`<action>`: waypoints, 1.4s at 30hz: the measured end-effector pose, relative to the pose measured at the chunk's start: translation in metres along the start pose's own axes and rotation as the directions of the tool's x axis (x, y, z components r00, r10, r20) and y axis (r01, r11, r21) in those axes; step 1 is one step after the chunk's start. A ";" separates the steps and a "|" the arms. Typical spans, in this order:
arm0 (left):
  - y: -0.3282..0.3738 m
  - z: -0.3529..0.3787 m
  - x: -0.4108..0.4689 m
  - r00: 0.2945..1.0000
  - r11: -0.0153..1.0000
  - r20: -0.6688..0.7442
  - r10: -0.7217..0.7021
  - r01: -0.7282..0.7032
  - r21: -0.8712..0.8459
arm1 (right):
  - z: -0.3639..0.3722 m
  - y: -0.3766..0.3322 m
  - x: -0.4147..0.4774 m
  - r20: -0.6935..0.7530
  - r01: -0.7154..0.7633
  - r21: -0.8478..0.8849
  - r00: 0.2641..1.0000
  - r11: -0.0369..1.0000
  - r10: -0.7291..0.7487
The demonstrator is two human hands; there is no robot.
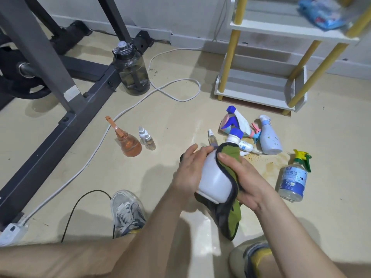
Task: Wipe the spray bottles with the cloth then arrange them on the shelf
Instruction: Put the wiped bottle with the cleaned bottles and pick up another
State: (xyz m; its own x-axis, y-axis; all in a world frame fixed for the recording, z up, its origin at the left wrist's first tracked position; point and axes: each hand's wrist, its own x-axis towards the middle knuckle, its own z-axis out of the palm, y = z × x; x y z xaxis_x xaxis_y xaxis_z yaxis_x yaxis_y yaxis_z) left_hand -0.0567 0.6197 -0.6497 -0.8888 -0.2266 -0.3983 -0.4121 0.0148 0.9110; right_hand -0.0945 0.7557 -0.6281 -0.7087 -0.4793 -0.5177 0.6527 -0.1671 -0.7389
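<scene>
My left hand grips a white spray bottle with a blue trigger head, held above the floor. My right hand presses a green cloth with a dark border around the bottle's right side; the cloth hangs down below it. On the floor behind lie several more spray bottles, among them a pale blue one. A clear bottle with a green and yellow trigger stands at the right. An orange bottle and two small spray vials stand at the left. The white shelf with yellow posts stands behind.
A dark exercise machine frame fills the left side. A large dark water jug stands beside it. A white cable and a black cord snake over the floor. My shoes are near the bottom. A blue packet lies on the upper shelf.
</scene>
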 end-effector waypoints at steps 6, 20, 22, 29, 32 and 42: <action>-0.014 -0.031 0.001 0.941 0.993 0.319 -0.114 0.114 0.020 | -0.020 -0.027 -0.014 0.173 0.065 -0.004 0.983 0.998 -0.063; 0.037 0.010 -0.016 0.962 0.956 0.129 0.241 -0.259 0.139 | -0.001 -0.014 -0.006 -0.439 0.230 -0.443 0.787 0.866 -0.433; 0.039 0.008 -0.013 0.964 0.974 0.164 0.210 -0.221 0.050 | -0.004 -0.015 -0.009 -0.407 0.225 -0.359 0.836 0.906 -0.369; 0.034 0.019 -0.012 0.990 0.998 0.129 0.052 -0.054 0.012 | 0.004 -0.023 -0.025 -0.193 0.170 -0.135 0.962 0.976 -0.194; 0.033 0.012 -0.013 0.964 0.983 0.265 -0.002 0.051 -0.176 | 0.015 -0.029 -0.023 -0.198 0.210 -0.279 0.942 0.937 -0.270; 0.031 0.011 -0.015 0.983 0.856 -0.015 -0.181 0.150 -0.496 | 0.005 -0.008 -0.005 -0.152 0.116 -0.653 0.948 0.749 -0.279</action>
State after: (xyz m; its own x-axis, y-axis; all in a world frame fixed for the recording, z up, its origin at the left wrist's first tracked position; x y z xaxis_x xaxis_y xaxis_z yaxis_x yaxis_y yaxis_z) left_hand -0.0579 0.6348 -0.6169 -0.7965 -0.2398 -0.5550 -0.3865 -0.5040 0.7724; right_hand -0.0943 0.7553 -0.6177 -0.8949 -0.2767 -0.3502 0.2319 0.3819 -0.8946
